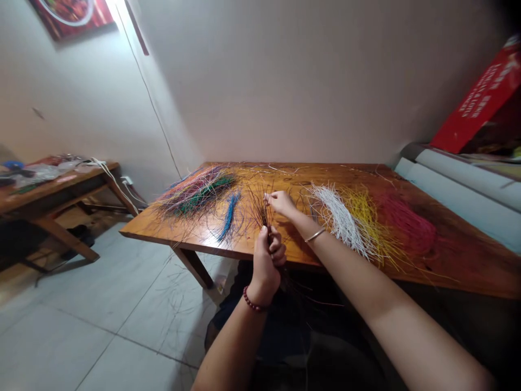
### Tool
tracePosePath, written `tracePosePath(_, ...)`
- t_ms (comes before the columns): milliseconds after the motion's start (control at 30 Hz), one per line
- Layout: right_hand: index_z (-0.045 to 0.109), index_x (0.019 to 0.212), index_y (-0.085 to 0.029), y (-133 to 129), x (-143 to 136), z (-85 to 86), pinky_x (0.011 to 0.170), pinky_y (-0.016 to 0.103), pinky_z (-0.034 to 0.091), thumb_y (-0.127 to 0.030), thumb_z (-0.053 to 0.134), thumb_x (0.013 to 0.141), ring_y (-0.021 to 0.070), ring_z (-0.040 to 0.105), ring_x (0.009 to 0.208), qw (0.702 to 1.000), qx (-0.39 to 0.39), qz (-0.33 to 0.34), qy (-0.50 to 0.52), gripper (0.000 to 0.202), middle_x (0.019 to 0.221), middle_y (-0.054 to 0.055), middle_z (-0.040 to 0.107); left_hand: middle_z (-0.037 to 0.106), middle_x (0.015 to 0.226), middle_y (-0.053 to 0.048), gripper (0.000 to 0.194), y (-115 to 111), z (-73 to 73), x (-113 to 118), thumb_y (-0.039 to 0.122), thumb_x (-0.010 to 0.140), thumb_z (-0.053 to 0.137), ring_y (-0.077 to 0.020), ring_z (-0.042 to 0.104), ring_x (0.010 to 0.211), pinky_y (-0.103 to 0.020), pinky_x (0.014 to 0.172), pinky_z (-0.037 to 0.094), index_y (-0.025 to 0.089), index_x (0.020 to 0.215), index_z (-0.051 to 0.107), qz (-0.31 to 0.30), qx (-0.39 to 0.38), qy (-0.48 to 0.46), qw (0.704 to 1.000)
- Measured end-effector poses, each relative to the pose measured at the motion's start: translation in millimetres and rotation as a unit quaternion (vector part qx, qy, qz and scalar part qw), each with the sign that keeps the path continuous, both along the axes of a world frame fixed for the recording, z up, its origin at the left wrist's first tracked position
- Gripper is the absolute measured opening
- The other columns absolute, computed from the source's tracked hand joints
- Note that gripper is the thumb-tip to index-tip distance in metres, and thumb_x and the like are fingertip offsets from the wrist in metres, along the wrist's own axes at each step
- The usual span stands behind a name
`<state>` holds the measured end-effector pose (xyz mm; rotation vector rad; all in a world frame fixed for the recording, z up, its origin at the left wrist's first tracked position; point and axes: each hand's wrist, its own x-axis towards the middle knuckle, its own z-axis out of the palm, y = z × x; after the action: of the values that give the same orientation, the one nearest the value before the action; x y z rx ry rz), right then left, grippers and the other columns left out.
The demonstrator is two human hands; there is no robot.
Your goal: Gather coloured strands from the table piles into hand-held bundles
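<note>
My left hand [268,255] is wrapped round a bundle of thin dark brown wires [260,209] near the table's front edge. Their loose ends fan out upward above the fist. Close to these ends, my right hand [280,202] has its thumb and fingers pinched together. What it pinches is too fine to make out. Left of the hands lies a small bundle of blue wires [230,217]. To the right are white wires [342,220], yellow wires [372,222] and a pinkish-red bundle [409,222].
A tangled heap of green, purple and other wires [199,190] covers the left end of the wooden table [293,239]. Large paper rolls [464,179] and a red box [476,103] stand at right. Another table [61,187] with cables is at left. A wall closes the back.
</note>
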<state>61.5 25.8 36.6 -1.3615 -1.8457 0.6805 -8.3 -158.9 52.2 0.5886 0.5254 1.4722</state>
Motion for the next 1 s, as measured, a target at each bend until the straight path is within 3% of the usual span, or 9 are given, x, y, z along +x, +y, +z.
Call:
tracePosePath(100,0.068,0.087,-0.011,-8,23,8.6,0.045,0.017,0.037,-0.028,0.044,0.086,0.0086,0.052,0.050,0.994,-0.041,0.033,0.094,0.029,0.079,0.009,0.067,0.024,0.055,0.007,0.039,22,-8.5,-8,0.053,0.077,0.047,-0.0028,0.015,0.038,-0.014,0.034,0.009,0.015,0.087,0.053,0.002,0.012,0.013,1.000)
tracePosePath(200,0.067,0.091,-0.013,-22,38,10.9,0.044,0.016,0.035,-0.023,0.046,0.083,0.0071,0.049,0.048,0.972,-0.099,0.111,0.182,0.025,0.081,0.008,0.067,0.022,0.053,0.008,0.052,47,-20.3,-10,0.063,0.076,0.041,-0.0030,0.014,0.037,-0.015,0.033,0.009,0.014,0.087,0.055,0.038,-0.009,0.058,0.998)
tracePosePath(367,0.067,0.093,-0.016,-35,44,3.9,0.047,0.016,0.037,-0.027,0.050,0.079,0.0088,0.053,0.055,0.948,-0.148,0.170,0.225,0.024,0.080,0.007,0.067,0.023,0.053,0.009,0.035,75,-39.5,-3,0.050,0.076,0.053,-0.0020,0.017,0.036,-0.014,0.034,0.011,0.016,0.082,0.050,0.070,0.009,0.140,0.988)
tracePosePath(500,0.068,0.089,-0.015,-32,44,-1.7,0.045,0.016,0.034,-0.034,0.057,0.076,0.0069,0.051,0.054,0.929,-0.184,0.206,0.247,0.026,0.085,0.007,0.066,0.021,0.052,0.010,0.031,80,-46.2,0,0.047,0.075,0.055,-0.0018,0.016,0.036,-0.015,0.034,0.010,0.018,0.079,0.046,0.057,0.019,0.157,0.986)
tracePosePath(667,0.068,0.085,-0.013,-30,45,-1.7,0.045,0.016,0.032,-0.041,0.065,0.070,0.0062,0.050,0.054,0.936,-0.129,0.214,0.247,0.032,0.082,0.007,0.066,0.021,0.052,0.010,0.031,78,-45.2,1,0.047,0.073,0.058,-0.0014,0.016,0.035,-0.015,0.033,0.008,0.018,0.080,0.047,0.048,0.006,0.172,0.984)
tracePosePath(1000,0.067,0.084,-0.012,-27,47,-2.7,0.046,0.017,0.032,-0.046,0.066,0.067,0.0068,0.048,0.053,0.944,-0.096,0.218,0.230,0.038,0.075,0.006,0.064,0.020,0.052,0.010,0.031,76,-46.0,0,0.047,0.074,0.056,-0.0017,0.016,0.035,-0.015,0.033,0.009,0.019,0.080,0.045,0.053,0.006,0.159,0.986)
